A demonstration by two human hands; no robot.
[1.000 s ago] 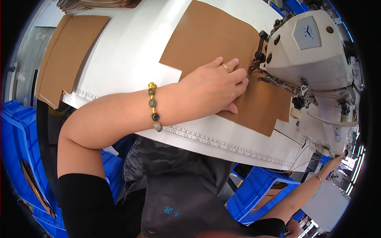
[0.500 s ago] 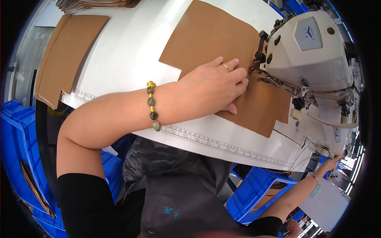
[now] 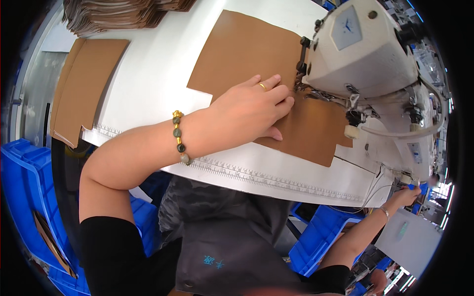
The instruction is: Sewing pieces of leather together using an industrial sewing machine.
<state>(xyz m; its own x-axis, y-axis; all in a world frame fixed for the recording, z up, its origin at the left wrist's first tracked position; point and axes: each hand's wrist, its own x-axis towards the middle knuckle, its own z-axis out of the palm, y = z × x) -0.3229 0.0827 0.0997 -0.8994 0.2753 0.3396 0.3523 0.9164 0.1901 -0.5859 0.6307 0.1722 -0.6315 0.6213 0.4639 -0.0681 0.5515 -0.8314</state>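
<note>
A flat brown leather-like panel (image 3: 247, 47) with notched corners lies on the white sewing table, its right part under the head of a sewing machine (image 3: 363, 54). My left hand (image 3: 252, 106) rests flat on the panel, fingers stretched out and slightly bent, fingertips just left of the needle area. That arm wears a bead bracelet and a ring. At the machine's right end, my right hand (image 3: 406, 196) has its fingers curled against the lower part of the machine. What they grip there is too small to make out. The needle and presser foot are mostly hidden behind the machine head.
Another brown panel (image 3: 89, 84) lies at the table's left edge. A stack of brown pieces (image 3: 116, 15) sits at the far left. A ruler strip (image 3: 256, 176) runs along the near edge. Blue bins (image 3: 24, 172) stand below left, and another blue bin (image 3: 316, 237) below right.
The view has shifted, so the table, machine and panel sit differently in the picture. My left hand keeps its place on the panel, and my right hand stays at the machine's right end.
</note>
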